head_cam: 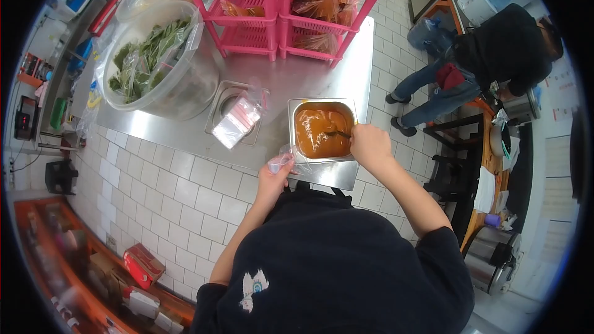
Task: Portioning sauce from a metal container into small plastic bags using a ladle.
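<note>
Brown-orange sauce (pixel 320 125) fills much of a square steel pan (pixel 292 116) at the corner of the steel table. My right hand (pixel 372 146) grips a dark-handled utensil (pixel 341 134) whose far end dips into the sauce. Just left of the pan's near corner, my left hand (pixel 277 169) pinches a small clear plastic bag (pixel 282 160). Further left, a stack of clear zip bags (pixel 237 120) lies across a second steel pan (pixel 215 107).
Pink plastic racks (pixel 278 23) with bagged sauce stand on the steel table (pixel 250 67). A large clear tub (pixel 185 95) holds bagged green leaves (pixel 144 62). At the right, a person in dark clothes (pixel 506 51) bends over the side counter. A red box (pixel 144 265) lies by the orange shelf.
</note>
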{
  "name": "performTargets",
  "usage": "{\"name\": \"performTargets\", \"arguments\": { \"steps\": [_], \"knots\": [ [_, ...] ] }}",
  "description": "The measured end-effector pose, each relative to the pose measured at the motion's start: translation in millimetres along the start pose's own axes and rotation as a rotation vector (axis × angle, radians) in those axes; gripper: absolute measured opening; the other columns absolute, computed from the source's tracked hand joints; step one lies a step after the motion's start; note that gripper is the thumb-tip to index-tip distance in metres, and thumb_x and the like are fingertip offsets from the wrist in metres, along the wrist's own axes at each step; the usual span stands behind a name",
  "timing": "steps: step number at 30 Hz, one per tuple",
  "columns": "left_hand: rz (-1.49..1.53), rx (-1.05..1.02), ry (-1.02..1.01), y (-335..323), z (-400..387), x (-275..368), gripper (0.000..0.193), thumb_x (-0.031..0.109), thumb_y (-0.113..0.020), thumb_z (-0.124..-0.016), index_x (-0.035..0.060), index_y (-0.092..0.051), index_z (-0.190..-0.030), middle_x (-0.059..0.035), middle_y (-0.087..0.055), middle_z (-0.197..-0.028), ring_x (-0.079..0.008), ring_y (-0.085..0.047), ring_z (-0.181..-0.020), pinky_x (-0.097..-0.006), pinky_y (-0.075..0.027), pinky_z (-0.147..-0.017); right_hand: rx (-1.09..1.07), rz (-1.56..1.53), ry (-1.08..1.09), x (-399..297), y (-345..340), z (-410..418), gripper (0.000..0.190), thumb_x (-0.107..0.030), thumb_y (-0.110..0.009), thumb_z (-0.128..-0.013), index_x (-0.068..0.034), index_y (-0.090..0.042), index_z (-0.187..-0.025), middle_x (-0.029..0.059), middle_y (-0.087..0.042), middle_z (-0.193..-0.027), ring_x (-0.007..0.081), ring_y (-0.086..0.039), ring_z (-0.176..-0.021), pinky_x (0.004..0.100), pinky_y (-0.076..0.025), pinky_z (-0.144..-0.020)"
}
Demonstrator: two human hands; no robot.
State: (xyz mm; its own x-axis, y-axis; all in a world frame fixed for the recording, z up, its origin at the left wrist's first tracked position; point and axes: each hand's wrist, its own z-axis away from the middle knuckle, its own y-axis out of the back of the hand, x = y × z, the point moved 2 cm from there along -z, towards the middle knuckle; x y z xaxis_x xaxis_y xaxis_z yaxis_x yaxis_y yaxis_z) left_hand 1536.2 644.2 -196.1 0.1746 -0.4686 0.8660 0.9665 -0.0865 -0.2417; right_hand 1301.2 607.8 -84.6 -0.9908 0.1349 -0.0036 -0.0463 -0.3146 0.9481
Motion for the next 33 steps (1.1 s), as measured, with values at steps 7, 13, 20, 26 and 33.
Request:
{"name": "performTargets", "arguments": {
  "steps": [7,13,20,26,33],
  "knots": [
    [0.012,-0.004,0.032,-2,1,4,0.029,0.026,-0.067,-0.089,0.0054,-0.066,-0.109,0.0013,-0.063,-0.075,-0.0023,-0.045,-0.048,-0.018,-0.033,-0.041,-0.044,-0.212,0.038,-1,-17,24,0.01,-0.016,-0.064,-0.078,-0.01,-0.071,-0.082,0.0162,-0.068,-0.079,0.0332,-0.067,-0.076,0.0412,-0.053,-0.066],
    [0.061,0.02,0.004,1,-8,9,0.032,0.026,-0.067,-0.089,0.0047,-0.066,-0.112,0.0021,-0.062,-0.075,-0.0027,-0.046,-0.052,-0.0183,-0.036,-0.046,0.408,-0.053,0.304,-19,-28,9,0.02,-0.014,-0.064,-0.078,-0.013,-0.072,-0.096,0.0075,-0.065,-0.076,0.0267,-0.064,-0.062,0.0384,-0.05,-0.059],
    [0.005,0.013,-0.04,11,-32,23,0.035,0.026,-0.065,-0.089,0.0006,-0.064,-0.113,-0.0021,-0.067,-0.085,-0.0062,-0.06,-0.066,-0.0195,-0.039,-0.05,0.275,0.174,0.221,3,4,-8,0.015,-0.008,-0.064,-0.071,-0.007,-0.068,-0.086,0.0095,-0.067,-0.077,0.0237,-0.067,-0.065,0.0358,-0.052,-0.059],
    [0.003,-0.013,-0.052,14,-35,35,0.036,0.025,-0.065,-0.089,-0.0014,-0.063,-0.113,-0.0049,-0.068,-0.092,-0.0111,-0.067,-0.079,-0.0197,-0.041,-0.052,0.025,0.065,0.067,23,5,0,0.008,-0.011,-0.063,-0.076,-0.006,-0.069,-0.077,0.016,-0.068,-0.08,0.0298,-0.068,-0.075,0.0395,-0.054,-0.071],
    [-0.092,-0.029,-0.012,21,-33,39,0.035,0.027,-0.065,-0.089,0.0006,-0.065,-0.112,-0.0032,-0.067,-0.084,-0.0066,-0.059,-0.068,-0.0207,-0.042,-0.051,-0.27,-0.194,0.147,31,2,7,0.014,-0.018,-0.064,-0.079,-0.012,-0.074,-0.088,0.0115,-0.069,-0.082,0.0276,-0.067,-0.081,0.0399,-0.053,-0.072]
  ]
}}
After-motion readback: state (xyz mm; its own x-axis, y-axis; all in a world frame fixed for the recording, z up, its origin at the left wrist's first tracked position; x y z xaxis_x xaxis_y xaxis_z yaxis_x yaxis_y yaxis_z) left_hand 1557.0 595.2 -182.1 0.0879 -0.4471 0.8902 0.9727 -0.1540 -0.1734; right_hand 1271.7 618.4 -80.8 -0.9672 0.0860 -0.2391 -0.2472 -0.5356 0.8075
